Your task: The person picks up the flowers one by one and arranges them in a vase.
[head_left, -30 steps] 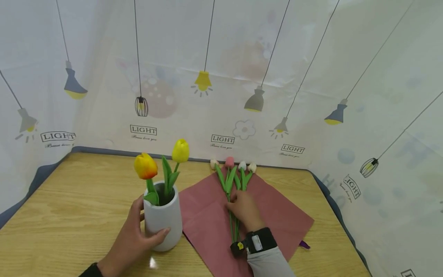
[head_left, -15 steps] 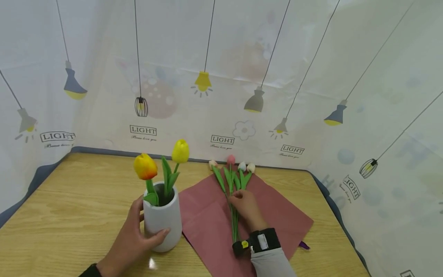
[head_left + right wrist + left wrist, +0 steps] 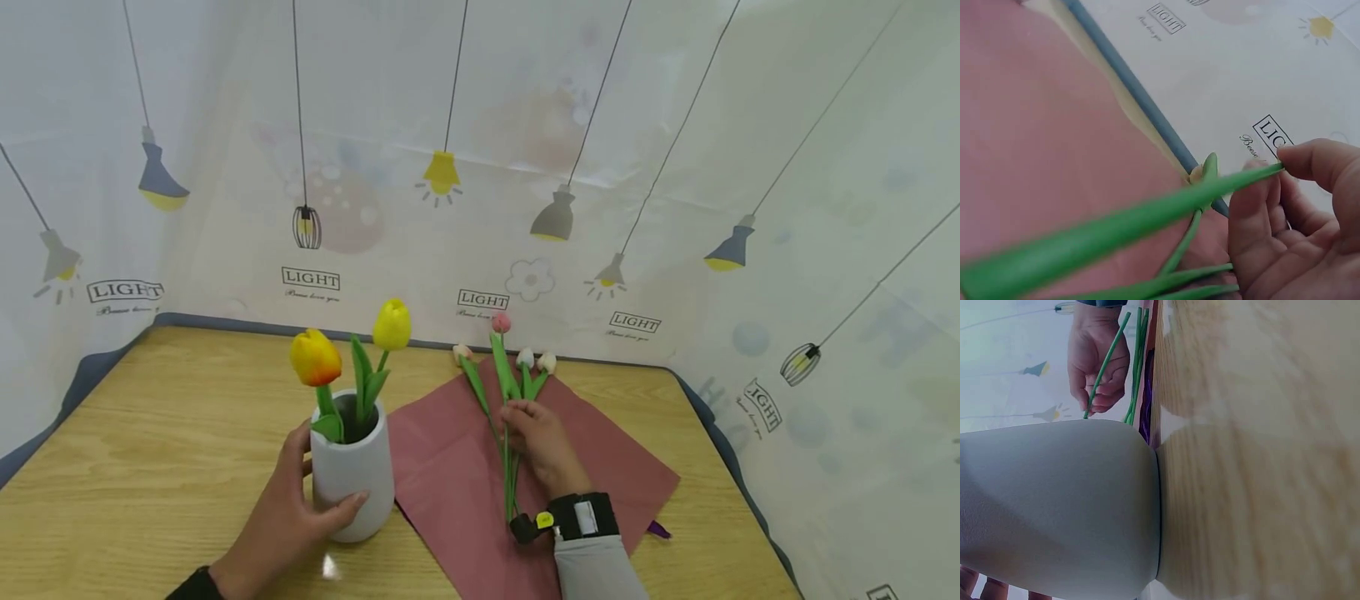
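My left hand (image 3: 285,517) grips a white vase (image 3: 354,487) standing upright on the table, thumb across its front. In the vase stand a yellow tulip (image 3: 392,325) and a yellow-orange tulip (image 3: 316,358). Over the pink wrapping paper (image 3: 442,467), my right hand (image 3: 549,448) pinches the stem of a pink tulip (image 3: 501,323), whose head is raised above the others. That green stem (image 3: 1116,228) runs between thumb and fingers in the right wrist view. Beneath it lie a pale pink tulip (image 3: 462,355) and two whitish tulips (image 3: 525,358) on the paper.
A wooden table (image 3: 172,433) carries everything. Behind it hangs a pale printed curtain (image 3: 465,242) with lamp drawings. Purple ribbon (image 3: 659,530) sticks out from under the paper's right side.
The pink tulip has risen off the paper, its head moving up past the table's back edge. My right hand has shifted slightly up and right with it. The left hand keeps its hold.
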A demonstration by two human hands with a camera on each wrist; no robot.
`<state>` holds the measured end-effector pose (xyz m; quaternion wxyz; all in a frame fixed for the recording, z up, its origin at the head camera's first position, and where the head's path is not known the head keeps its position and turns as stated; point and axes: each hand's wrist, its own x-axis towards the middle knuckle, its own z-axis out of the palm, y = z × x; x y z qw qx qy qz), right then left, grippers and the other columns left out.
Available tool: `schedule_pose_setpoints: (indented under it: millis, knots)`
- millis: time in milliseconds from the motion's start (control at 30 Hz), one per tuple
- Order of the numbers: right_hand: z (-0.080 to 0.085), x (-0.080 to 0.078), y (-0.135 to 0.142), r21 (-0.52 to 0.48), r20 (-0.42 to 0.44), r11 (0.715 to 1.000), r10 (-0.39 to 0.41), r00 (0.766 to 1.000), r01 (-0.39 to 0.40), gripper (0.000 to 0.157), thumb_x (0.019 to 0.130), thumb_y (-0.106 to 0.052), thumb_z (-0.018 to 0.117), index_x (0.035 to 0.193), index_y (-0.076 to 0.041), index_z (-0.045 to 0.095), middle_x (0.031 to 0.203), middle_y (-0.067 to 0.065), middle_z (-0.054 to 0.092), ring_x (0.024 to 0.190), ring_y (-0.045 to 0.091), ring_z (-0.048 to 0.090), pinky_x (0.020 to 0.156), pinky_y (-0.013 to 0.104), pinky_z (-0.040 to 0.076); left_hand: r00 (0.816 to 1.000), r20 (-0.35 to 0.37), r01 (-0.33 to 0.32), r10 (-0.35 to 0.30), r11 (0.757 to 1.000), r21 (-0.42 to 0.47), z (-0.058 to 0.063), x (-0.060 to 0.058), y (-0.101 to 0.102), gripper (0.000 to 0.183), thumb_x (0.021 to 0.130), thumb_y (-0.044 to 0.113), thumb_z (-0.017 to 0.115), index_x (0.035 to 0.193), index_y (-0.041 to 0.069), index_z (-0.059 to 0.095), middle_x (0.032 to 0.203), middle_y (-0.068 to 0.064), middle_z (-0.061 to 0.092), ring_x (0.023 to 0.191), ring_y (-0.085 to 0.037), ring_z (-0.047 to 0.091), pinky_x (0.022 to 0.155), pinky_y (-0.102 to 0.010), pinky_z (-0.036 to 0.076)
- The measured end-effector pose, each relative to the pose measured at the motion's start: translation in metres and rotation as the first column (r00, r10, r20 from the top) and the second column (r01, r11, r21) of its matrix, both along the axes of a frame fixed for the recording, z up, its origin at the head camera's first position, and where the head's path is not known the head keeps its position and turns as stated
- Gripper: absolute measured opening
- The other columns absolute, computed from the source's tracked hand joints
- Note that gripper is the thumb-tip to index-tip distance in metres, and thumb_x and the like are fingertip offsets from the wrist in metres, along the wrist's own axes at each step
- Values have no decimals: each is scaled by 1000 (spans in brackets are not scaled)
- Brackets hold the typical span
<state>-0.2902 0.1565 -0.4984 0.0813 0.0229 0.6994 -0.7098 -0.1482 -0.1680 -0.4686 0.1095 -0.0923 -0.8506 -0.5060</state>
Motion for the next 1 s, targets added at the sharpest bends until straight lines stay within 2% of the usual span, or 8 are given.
schedule_pose_setpoints:
  millis: [100, 233, 433, 600, 767, 1000]
  knots:
    - [3, 2, 0, -133, 32, 990, 42, 999, -37, 40, 86, -21, 66, 116, 3, 54, 91, 7, 64, 87, 23, 61, 74, 31, 56, 1000, 9, -2, 2, 1000, 6, 0, 0, 0, 95, 73, 43, 76, 142, 41, 11, 139, -4, 34, 114, -23, 43, 89, -61, 45]
    - [8, 5, 1, -304, 54, 947, 125, 991, -103, 46, 88, -15, 63, 126, 4, 46, 95, 4, 66, 97, 21, 60, 78, 28, 55, 1000, 24, -4, 4, 1000, 8, 0, 0, -1, 94, 73, 43, 76, 142, 43, 10, 139, -4, 34, 115, -23, 42, 89, -61, 45]
    - [19, 7, 0, -498, 14, 845, 234, 972, -196, 17, 93, -10, 53, 110, -11, 55, 95, -3, 65, 98, 14, 57, 88, 27, 52, 1000, 11, -3, 3, 1000, 8, 0, 1, -1, 95, 74, 42, 76, 142, 41, 11, 138, -4, 34, 114, -23, 43, 89, -61, 45]
    - [23, 9, -1, -550, -46, 797, 271, 962, -250, 12, 96, -8, 48, 100, -17, 55, 93, -5, 63, 92, 11, 58, 74, 22, 52, 1000, -6, -4, 4, 1000, 2, 1, 2, 0, 94, 74, 42, 75, 143, 38, 12, 137, -4, 34, 114, -23, 43, 89, -61, 45]
    - [24, 10, 0, -573, -71, 774, 279, 958, -268, 11, 95, -7, 48, 97, -17, 51, 92, -6, 63, 92, 11, 56, 75, 21, 51, 1000, -5, 5, -5, 1000, 12, 3, 3, 0, 94, 74, 39, 76, 143, 39, 12, 139, -4, 34, 115, -23, 42, 89, -60, 45]
    - [22, 9, 1, -587, -24, 782, 242, 970, -209, 11, 94, -8, 50, 96, -19, 49, 89, -6, 63, 88, 10, 56, 71, 23, 51, 1000, -24, 12, -12, 1000, 19, 2, 2, 0, 97, 73, 35, 78, 143, 39, 12, 142, -4, 31, 118, -22, 39, 90, -61, 43]
